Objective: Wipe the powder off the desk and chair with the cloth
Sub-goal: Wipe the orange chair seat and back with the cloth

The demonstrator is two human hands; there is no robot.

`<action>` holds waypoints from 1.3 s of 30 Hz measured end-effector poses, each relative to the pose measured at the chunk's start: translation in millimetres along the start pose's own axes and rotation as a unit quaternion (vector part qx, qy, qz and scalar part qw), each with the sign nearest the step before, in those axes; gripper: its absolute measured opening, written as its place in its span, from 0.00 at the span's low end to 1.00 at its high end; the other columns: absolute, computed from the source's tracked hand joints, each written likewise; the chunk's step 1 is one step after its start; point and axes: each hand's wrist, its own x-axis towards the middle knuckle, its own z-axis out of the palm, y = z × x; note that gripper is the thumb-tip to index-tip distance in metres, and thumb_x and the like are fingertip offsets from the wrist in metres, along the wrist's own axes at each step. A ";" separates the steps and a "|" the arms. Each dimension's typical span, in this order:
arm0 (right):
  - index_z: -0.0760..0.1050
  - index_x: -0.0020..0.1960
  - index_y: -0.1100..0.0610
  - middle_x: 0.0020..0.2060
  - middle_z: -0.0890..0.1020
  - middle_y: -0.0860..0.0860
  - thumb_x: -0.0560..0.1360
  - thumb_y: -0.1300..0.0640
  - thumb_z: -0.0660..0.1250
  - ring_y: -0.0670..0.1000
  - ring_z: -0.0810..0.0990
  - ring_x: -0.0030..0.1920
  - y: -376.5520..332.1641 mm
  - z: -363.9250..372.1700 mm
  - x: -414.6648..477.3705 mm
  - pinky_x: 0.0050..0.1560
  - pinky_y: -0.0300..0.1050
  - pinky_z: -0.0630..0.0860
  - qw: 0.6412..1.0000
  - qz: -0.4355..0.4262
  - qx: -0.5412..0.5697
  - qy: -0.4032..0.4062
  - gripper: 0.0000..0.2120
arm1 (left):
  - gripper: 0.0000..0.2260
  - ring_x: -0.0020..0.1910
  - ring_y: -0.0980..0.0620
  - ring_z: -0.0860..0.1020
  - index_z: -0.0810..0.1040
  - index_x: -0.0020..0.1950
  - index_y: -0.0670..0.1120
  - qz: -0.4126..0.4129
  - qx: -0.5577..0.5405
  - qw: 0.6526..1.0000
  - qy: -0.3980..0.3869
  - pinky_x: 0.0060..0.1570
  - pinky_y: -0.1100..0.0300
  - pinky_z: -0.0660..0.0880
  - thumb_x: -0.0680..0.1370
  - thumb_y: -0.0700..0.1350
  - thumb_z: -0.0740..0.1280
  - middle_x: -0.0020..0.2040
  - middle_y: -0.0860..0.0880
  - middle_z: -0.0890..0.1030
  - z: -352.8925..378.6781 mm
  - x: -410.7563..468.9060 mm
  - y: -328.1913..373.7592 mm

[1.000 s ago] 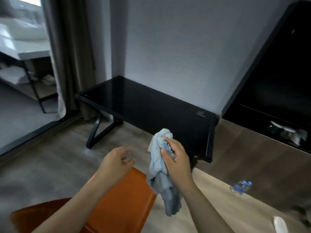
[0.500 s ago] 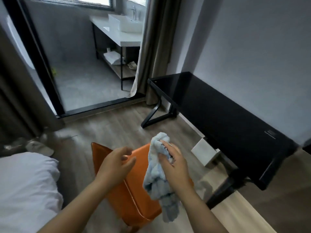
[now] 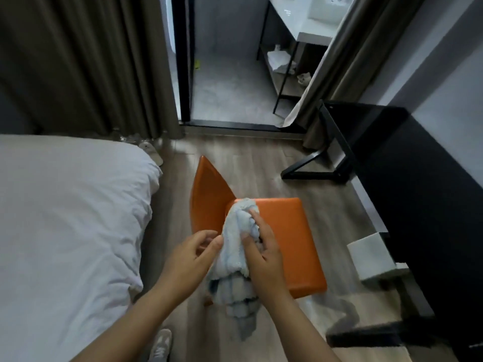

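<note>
Your right hand grips the fluffy pale blue cloth, with thumb and fingers curled round it. The cloth is bunched up over the left side of the orange padded chair, and its loose end hangs down toward the wooden floor. Your left hand is just beside it with softly bent fingers at the cloth's edge, but you cannot tell if it pinches; the long black desk stands to your right.
</note>
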 end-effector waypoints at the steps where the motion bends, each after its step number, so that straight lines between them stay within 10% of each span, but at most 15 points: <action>1: 0.67 0.72 0.47 0.66 0.75 0.44 0.81 0.52 0.60 0.42 0.75 0.64 6.5 -0.4 -6.4 0.64 0.49 0.74 1.000 0.008 0.005 -0.011 0.20 | 0.13 0.47 0.66 0.79 0.77 0.52 0.65 -0.015 -0.018 1.000 0.001 0.44 0.66 0.76 0.74 0.68 0.60 0.47 0.66 0.81 8.7 -10.2 -3.9; 10: 0.64 0.74 0.49 0.70 0.72 0.46 0.82 0.54 0.57 0.47 0.71 0.69 55.2 15.7 -60.4 0.68 0.55 0.71 0.995 0.030 0.069 -0.064 0.20 | 0.16 0.48 0.59 0.82 0.75 0.58 0.55 -0.084 -0.229 0.970 0.001 0.40 0.69 0.77 0.74 0.59 0.62 0.49 0.60 0.83 42.7 -67.2 -41.4; 16: 0.66 0.72 0.48 0.68 0.73 0.43 0.82 0.54 0.57 0.39 0.72 0.67 94.6 40.1 -97.3 0.66 0.36 0.71 0.995 0.039 0.062 -0.072 0.19 | 0.17 0.47 0.59 0.82 0.75 0.57 0.54 -0.106 -0.207 0.972 0.026 0.40 0.67 0.78 0.71 0.59 0.66 0.48 0.55 0.84 44.2 -95.2 -97.7; 20: 0.66 0.72 0.49 0.69 0.73 0.43 0.81 0.54 0.60 0.41 0.71 0.68 120.1 49.4 -119.7 0.68 0.43 0.71 0.992 0.047 0.054 -0.106 0.19 | 0.09 0.45 0.57 0.83 0.78 0.54 0.53 -0.086 -0.164 0.981 0.060 0.41 0.63 0.80 0.74 0.51 0.69 0.47 0.57 0.84 36.1 -108.9 -144.0; 27: 0.69 0.70 0.46 0.63 0.78 0.46 0.81 0.49 0.59 0.47 0.78 0.62 180.7 73.5 -133.7 0.58 0.43 0.78 0.991 0.030 0.082 -0.106 0.17 | 0.25 0.52 0.52 0.82 0.72 0.61 0.59 -0.096 -0.258 0.960 -0.050 0.48 0.55 0.81 0.68 0.65 0.70 0.54 0.54 0.82 43.8 -111.7 -215.2; 39: 0.69 0.69 0.43 0.61 0.75 0.31 0.81 0.52 0.61 0.36 0.74 0.63 338.4 97.0 -115.8 0.61 0.33 0.72 0.972 -0.213 -0.075 -0.058 0.17 | 0.20 0.45 0.61 0.81 0.77 0.50 0.61 0.137 -0.199 0.968 0.063 0.38 0.70 0.76 0.62 0.61 0.76 0.48 0.59 0.82 77.8 -33.6 -382.9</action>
